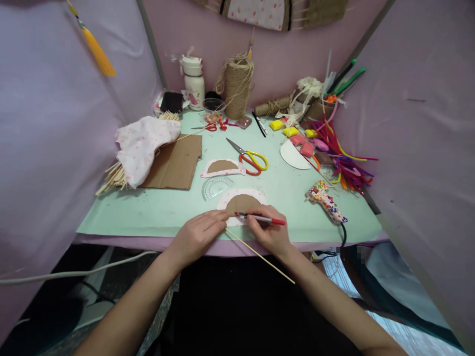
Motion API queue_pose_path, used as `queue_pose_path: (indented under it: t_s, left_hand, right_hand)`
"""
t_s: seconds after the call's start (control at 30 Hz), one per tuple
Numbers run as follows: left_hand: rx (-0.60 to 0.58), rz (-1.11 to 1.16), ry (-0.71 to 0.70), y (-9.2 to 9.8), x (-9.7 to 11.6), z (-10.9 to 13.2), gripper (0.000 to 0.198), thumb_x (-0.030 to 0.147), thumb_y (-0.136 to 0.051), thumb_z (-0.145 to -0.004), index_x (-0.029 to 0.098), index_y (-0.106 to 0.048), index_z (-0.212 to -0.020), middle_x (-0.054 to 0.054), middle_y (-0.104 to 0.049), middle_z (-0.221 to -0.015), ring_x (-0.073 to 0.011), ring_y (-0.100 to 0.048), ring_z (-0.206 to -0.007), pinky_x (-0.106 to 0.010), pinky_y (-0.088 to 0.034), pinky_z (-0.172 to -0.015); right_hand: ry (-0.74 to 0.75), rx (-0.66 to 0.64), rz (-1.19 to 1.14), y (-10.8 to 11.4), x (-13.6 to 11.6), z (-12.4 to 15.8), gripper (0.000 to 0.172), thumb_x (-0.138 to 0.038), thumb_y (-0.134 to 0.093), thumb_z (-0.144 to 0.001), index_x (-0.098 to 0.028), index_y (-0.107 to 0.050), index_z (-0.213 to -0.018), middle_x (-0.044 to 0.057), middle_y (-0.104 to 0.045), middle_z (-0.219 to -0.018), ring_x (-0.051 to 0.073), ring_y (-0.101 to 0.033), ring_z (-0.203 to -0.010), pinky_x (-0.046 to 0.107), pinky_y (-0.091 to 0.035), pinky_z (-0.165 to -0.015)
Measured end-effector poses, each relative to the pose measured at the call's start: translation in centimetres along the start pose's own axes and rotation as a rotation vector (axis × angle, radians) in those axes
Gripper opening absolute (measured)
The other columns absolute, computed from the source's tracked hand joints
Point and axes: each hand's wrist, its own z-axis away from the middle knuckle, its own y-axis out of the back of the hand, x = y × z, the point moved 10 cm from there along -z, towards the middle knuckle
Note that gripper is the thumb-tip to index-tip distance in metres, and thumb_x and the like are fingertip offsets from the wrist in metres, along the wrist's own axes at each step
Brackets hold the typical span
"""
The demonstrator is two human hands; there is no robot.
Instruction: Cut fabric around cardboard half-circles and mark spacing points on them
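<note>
Right hand at near edge of counter, fingers curled round a red-capped pen. Pen slants low, its tip at the straight near side of a brown cardboard half-circle.

The half-circle lies flat at near middle, on a larger piece of white spotted cloth that shows as a margin round it.

Left hand laid low, palm down, fingertips at the half-circle's left corner. A thin wooden stick runs from beneath those fingertips toward near right, out past the counter edge; cannot tell whether the fingers pinch it or only press down.

Just beyond: clear protractor, left of the work. Farther, a second cardboard half-circle with spotted cloth along its border; scissors, one handle loop yellow, one red, to its right.

Left side: cardboard sheet, partly under a crumpled spotted cloth that also covers part of a stick bundle.

Right side: patterned glue gun on its side, dark cord over the edge; white half-circle farther off.

Far side: twine spool upright, white bottle to its left.
</note>
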Motion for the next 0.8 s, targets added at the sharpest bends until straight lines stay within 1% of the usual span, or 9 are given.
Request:
queue_pose_path:
  t_s: [0.17,0.33,0.5,0.8]
  left_hand:
    - [0.012,-0.008,0.001,0.07,-0.04,0.03,0.02,0.014,-0.048,-0.096,0.014,-0.064,-0.108,-0.012,-0.07,-0.118,-0.0208,-0.065,-0.113,-0.039,-0.056,-0.096]
    - [0.013,-0.012,-0.016,0.23,0.23,-0.16,0.019,0.013,-0.048,-0.096,0.012,-0.064,-0.107,-0.013,-0.07,-0.118,-0.0211,-0.066,-0.112,-0.038,-0.057,-0.095]
    - [0.019,-0.012,-0.014,0.34,0.23,-0.22,0.019,0.013,-0.048,-0.096,0.013,-0.064,-0.106,-0.012,-0.07,-0.118,-0.0207,-0.066,-0.112,-0.037,-0.057,-0.096]
    - [-0.004,0.016,-0.011,-0.06,0.01,0.04,0.019,0.011,-0.049,-0.095,0.012,-0.064,-0.108,-0.014,-0.069,-0.121,-0.0215,-0.064,-0.115,-0.039,-0.056,-0.097]
  right_hand:
    - [0.048,0.003,-0.026,0.15,-0.51,0.01,0.011,-0.019,-0.058,-0.082,-0.022,-0.067,-0.076,0.0,-0.071,-0.067,0.016,-0.065,-0.061,0.03,-0.048,-0.061]
    - [0.028,0.009,-0.021,0.18,-0.32,-0.03,0.011,-0.02,-0.057,-0.083,-0.023,-0.067,-0.078,0.001,-0.073,-0.071,0.017,-0.066,-0.063,0.031,-0.049,-0.062]
    - [0.029,-0.001,-0.004,-0.04,-0.22,0.01,0.011,-0.021,-0.057,-0.084,-0.023,-0.068,-0.08,0.001,-0.074,-0.073,0.017,-0.067,-0.066,0.031,-0.049,-0.064]
    - [0.022,-0.005,-0.018,-0.17,-0.08,-0.05,0.013,-0.018,-0.059,-0.085,-0.024,-0.07,-0.085,0.0,-0.075,-0.077,0.016,-0.067,-0.068,0.03,-0.048,-0.065]
